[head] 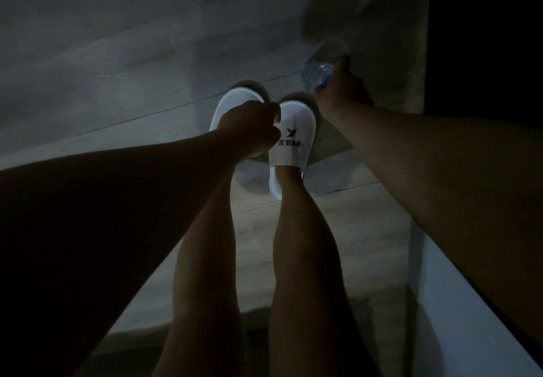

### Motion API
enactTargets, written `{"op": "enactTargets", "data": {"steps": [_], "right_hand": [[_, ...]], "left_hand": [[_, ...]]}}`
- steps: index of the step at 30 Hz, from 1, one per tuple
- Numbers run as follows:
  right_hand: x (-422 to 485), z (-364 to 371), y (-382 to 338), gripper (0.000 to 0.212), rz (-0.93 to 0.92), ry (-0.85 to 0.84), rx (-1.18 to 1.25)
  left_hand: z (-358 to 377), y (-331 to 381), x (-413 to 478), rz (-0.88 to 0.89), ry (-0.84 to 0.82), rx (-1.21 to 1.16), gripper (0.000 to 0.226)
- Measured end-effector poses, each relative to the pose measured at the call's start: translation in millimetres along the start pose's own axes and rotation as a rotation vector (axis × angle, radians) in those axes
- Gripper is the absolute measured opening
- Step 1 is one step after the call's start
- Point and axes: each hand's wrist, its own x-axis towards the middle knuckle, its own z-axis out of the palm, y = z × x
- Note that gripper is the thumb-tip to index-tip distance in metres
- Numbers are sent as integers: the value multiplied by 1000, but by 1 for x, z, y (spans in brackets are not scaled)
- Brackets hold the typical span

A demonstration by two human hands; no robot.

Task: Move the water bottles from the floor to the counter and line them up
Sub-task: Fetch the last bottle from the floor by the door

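Observation:
The scene is dim and I look straight down at the floor. My right hand grips a clear plastic water bottle with a blue label, held low on the right, just past my right foot. The bottle's far end is blurred. My left hand hangs over my left slipper with its fingers curled in; nothing shows in it. No other bottle is visible.
My feet stand together in white slippers on a pale wood-plank floor. A pale, flat-topped edge runs along the lower right beside my legs. A dark upright panel fills the upper right.

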Motion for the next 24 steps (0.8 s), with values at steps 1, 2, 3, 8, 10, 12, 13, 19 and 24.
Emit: {"op": "enactTargets", "data": {"steps": [1,2,3,8,10,12,13,19,24], "right_hand": [[0,-1,-1,67,-2,4,-2],[0,-2,-1,68,-3,9,-5],[-2,-2,-1,69,-4,15,-5],[-29,-11,-6,68,-22,29,49],[-47,-19,-11,63,-40,38,77],[-70,-27,-17,60,-72,25,82],[-82,-32,-20,58,-92,17,79],[-159,-81,-49,48,-191,-14,152],[-233,-138,-83,43,-269,-13,329]], "left_hand": [[0,-1,-1,2,7,-10,32],[0,-1,-2,2,15,-22,32],[1,-1,-4,1,17,-31,32],[-8,-1,-24,-3,16,-45,30],[-20,0,-36,-21,26,-53,29],[-34,1,-53,-37,44,-77,29],[-42,2,-62,-46,61,-86,29],[-90,4,-127,-130,195,-255,30],[-139,14,-191,-199,381,-541,27]]}}
